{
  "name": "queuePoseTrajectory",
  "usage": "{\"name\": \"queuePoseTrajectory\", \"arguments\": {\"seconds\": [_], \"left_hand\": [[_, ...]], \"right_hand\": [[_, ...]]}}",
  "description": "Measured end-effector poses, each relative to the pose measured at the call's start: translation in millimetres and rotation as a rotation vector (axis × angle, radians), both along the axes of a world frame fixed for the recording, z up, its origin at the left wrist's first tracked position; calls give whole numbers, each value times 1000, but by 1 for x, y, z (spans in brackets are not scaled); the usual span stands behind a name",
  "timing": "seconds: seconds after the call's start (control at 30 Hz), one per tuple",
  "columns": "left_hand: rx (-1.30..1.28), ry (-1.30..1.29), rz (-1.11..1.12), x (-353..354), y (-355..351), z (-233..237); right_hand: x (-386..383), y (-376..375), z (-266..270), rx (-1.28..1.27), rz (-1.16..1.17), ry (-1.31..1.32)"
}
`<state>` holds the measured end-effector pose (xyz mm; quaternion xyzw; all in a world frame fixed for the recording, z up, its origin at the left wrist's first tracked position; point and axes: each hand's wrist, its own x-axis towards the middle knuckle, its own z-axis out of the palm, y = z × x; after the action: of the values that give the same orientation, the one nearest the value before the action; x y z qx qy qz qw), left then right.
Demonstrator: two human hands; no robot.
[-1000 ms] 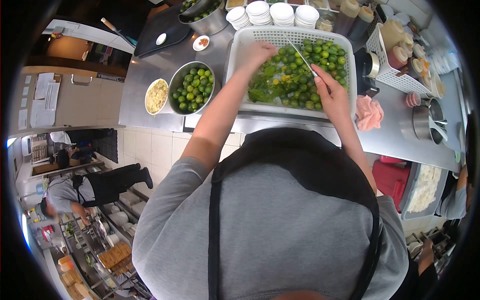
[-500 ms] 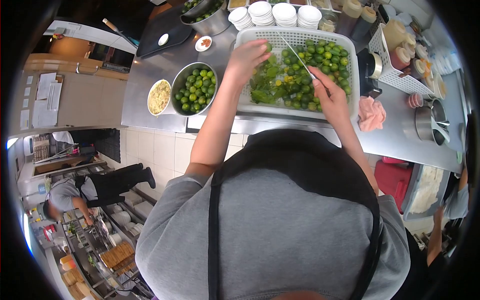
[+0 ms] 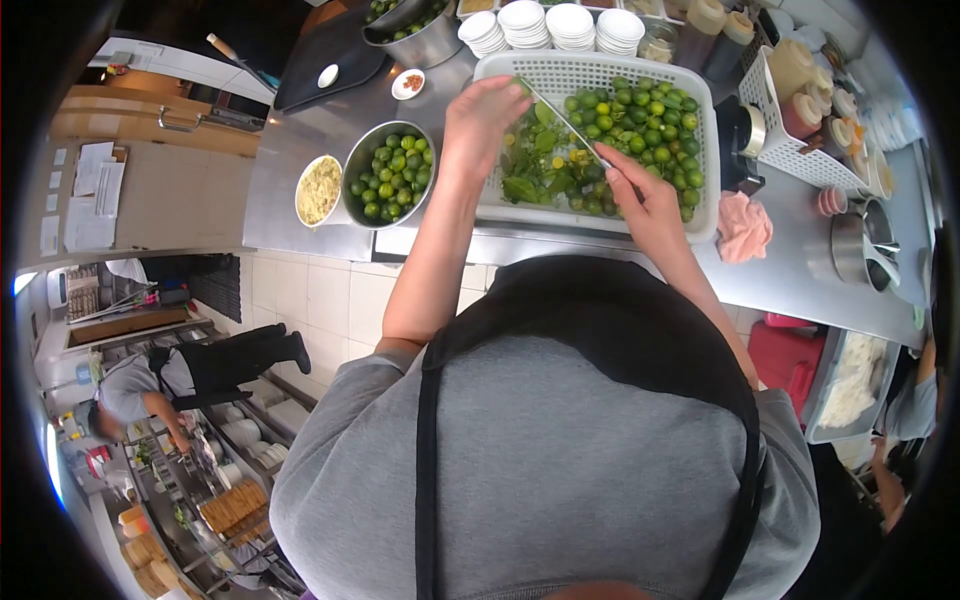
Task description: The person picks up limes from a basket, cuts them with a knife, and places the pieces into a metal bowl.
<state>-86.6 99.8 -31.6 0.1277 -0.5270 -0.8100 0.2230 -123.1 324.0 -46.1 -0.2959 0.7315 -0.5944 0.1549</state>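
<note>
Steel counter [image 3: 278,205] across the top of the frame. White basket [image 3: 602,229] at upper centre, limes [image 3: 652,125] heaped toward its right side, loose leaves [image 3: 521,189] at its left. Right hand [image 3: 645,195] wrapped round the handle of a knife [image 3: 564,121], blade slanting toward upper left. Left hand [image 3: 482,122] pinches a lime [image 3: 522,86], mostly hidden, at the knife's tip. Steel bowl [image 3: 421,206] with more limes stands left of the basket; pink cloth [image 3: 744,227] just right.

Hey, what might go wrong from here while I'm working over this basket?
The knife points toward the left hand, its tip appearing right beside it, so a slip might cut it. The left forearm seems close to the steel bowl; a bump might spill its green fruit.
</note>
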Motion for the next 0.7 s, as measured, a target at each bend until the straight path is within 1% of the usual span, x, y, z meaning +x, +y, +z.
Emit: {"name": "queuePoseTrajectory", "arguments": {"seconds": [0.03, 0.1, 0.13, 0.2, 0.23, 0.3, 0.33, 0.37, 0.4, 0.47, 0.5, 0.53, 0.6, 0.67, 0.7], "left_hand": [[-1, -1, -4, 0, 1, 1], [-227, -156, -5, 1, 7, 4], [-227, -156, -5, 2, 10, 2], [-256, -185, -156, 3, 19, -2], [-255, -185, -160, 5, 25, -3], [-152, -130, -186, 7, 36, 0], [-141, -119, -107, 3, 29, -5], [-139, -120, -104, 0, 21, -9], [-148, -91, -39, -2, 13, -7], [-172, -71, 51, -3, 7, -4], [-173, -70, 52, -3, 6, -4], [-178, -46, 57, -3, 5, -4], [-182, -23, 62, -2, 4, -5], [-251, -122, 78, -2, 5, -6], [-250, -122, 77, -1, 8, -6]], "right_hand": [[0, 0, 1, -1, -4, -1], [0, 1, 2, 14, -17, 36], [-1, 1, 2, 14, -17, 35], [-5, -1, 0, 128, -37, 18], [-6, 0, 0, 129, -41, 17], [-9, 0, 2, 61, -74, 25], [-8, -1, 1, 60, -72, 25], [-5, -1, -2, 1, -48, 26], [-3, -1, -4, -59, -27, 29], [3, 0, -4, -42, -7, 22], [5, 0, -4, -30, 13, 13], [3, 2, -1, 69, 40, -43], [3, 1, 1, 60, 26, -19], [3, -2, 2, 51, 11, 6], [4, -3, 2, 37, -9, 32]]}}
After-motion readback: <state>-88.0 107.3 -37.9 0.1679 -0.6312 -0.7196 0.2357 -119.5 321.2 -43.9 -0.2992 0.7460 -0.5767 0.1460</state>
